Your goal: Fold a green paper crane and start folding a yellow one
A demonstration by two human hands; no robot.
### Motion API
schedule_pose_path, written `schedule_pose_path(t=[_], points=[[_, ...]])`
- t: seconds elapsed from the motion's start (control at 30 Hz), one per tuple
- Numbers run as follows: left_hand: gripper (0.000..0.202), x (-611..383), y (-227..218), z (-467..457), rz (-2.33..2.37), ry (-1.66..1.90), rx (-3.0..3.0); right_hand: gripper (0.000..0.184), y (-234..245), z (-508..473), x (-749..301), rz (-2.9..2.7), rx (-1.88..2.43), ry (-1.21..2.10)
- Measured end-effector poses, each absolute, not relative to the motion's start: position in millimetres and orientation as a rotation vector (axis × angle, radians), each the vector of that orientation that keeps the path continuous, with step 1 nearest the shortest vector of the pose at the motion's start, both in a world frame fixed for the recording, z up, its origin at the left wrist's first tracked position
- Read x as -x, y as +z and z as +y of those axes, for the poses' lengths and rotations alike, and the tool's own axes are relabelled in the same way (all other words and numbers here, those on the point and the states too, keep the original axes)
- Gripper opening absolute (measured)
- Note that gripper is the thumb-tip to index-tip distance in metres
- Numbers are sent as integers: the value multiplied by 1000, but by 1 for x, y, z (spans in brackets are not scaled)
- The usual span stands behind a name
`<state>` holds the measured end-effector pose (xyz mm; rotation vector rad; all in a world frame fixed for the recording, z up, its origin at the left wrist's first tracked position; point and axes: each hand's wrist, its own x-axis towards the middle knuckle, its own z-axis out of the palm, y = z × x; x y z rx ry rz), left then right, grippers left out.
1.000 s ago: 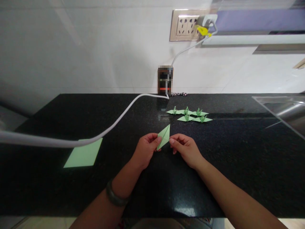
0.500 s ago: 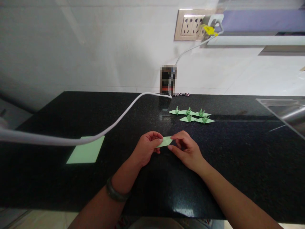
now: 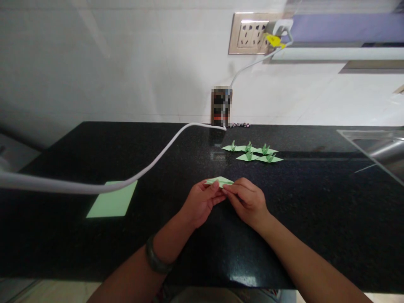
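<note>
A folded green paper piece (image 3: 220, 181) is pinched between both my hands just above the black countertop (image 3: 78, 244). My left hand (image 3: 202, 202) grips its left part, fingers curled, a dark bracelet on the wrist. My right hand (image 3: 248, 202) grips its right part, fingertips meeting the left hand's. Only the paper's upper edge shows above my fingers. Several finished green paper cranes (image 3: 252, 152) lie in a cluster behind my hands. A flat green paper sheet (image 3: 112, 204) lies to the left.
A white cable (image 3: 94, 187) runs from the left across the counter to a small dark device (image 3: 221, 107) against the white wall, then up to a wall socket (image 3: 249, 38). A steel sink edge (image 3: 372, 145) is at the right.
The folded paper stood up as a tall point, then was turned and flattened; now it lies low and horizontal between my fingertips, and my hands have closed together.
</note>
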<state>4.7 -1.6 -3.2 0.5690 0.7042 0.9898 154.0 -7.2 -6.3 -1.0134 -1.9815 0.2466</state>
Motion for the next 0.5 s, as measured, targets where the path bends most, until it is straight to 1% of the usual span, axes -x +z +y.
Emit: schedule_pose_path(t=[0.23,0.5], points=[[24,-4,-4,0,806,1005,-552,15,-11,-5,-155,-2090,1072,172],[20,-6,-3,0,905,1029,-594,19,-8,-4,-154,-2141,1166,234]])
